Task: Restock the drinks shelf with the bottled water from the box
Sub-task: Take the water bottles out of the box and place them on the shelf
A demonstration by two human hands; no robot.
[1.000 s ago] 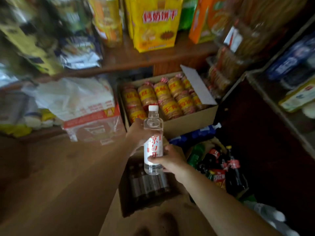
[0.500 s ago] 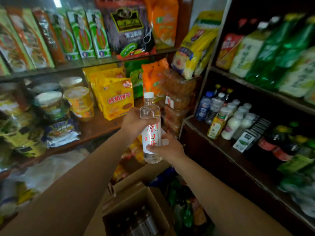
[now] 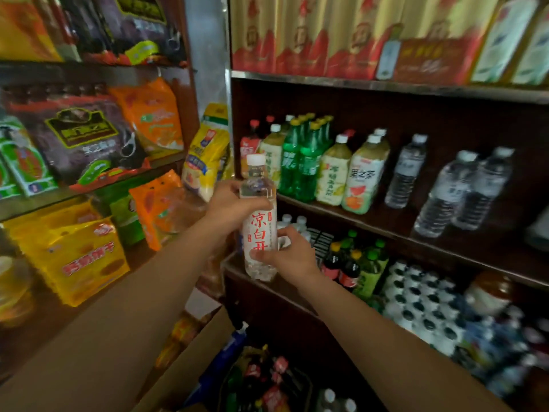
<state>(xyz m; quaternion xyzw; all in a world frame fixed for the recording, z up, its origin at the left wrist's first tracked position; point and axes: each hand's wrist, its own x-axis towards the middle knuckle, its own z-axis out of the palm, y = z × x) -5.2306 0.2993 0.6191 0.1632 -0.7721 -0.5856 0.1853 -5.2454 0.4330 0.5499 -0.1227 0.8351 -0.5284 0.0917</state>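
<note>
One head-worn wide-angle camera looks forward and slightly down along both forearms, close to the hands, which sit near frame centre. It faces the drinks shelf (image 3: pixel 386 209) on the right, with a snack shelf (image 3: pixel 89 185) angling off at the left.

Both forearms are bare up to the frame's edge, no sleeve showing; the left hand (image 3: pixel 228 208) and right hand (image 3: pixel 289 254) wear no gloves, rings or watch
</note>
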